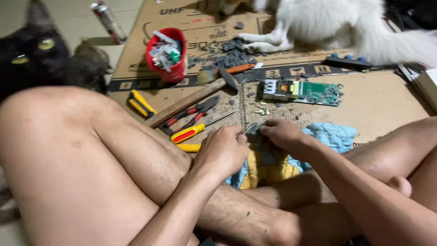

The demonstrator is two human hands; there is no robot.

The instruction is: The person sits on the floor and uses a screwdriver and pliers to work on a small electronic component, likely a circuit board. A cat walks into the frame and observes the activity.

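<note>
A thin metal piece [249,129] is gripped by left hand [221,150] and right hand [281,133]; grey debris [227,53] already lies far, circuit board [302,92] remains whole.

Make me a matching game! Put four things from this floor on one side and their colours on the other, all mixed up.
Things:
1. cup
2. circuit board
3. cloth
4. cat

Colours:
A. black
B. light blue
C. red
D. green

Pairs: 1-C, 2-D, 3-B, 4-A
</note>
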